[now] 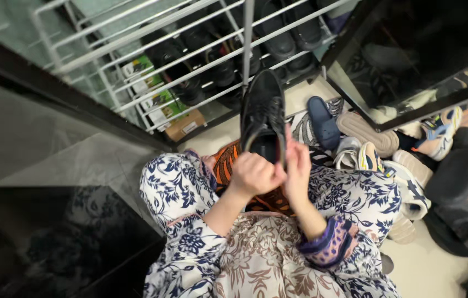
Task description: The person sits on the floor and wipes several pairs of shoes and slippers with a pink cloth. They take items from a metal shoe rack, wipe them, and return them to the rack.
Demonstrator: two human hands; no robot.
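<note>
A black shoe is held up in front of me, toe pointing away toward the rack, its opening facing me. My left hand is closed around the heel rim from below. My right hand grips the right side of the opening, fingers along the collar. Both hands sit over my lap, which is covered in blue-and-white floral cloth.
A white wire shoe rack with several dark shoes stands ahead. A pile of loose shoes lies on the floor at right: a blue slipper, a tan slipper, a colourful sneaker. A dark glass surface is at left.
</note>
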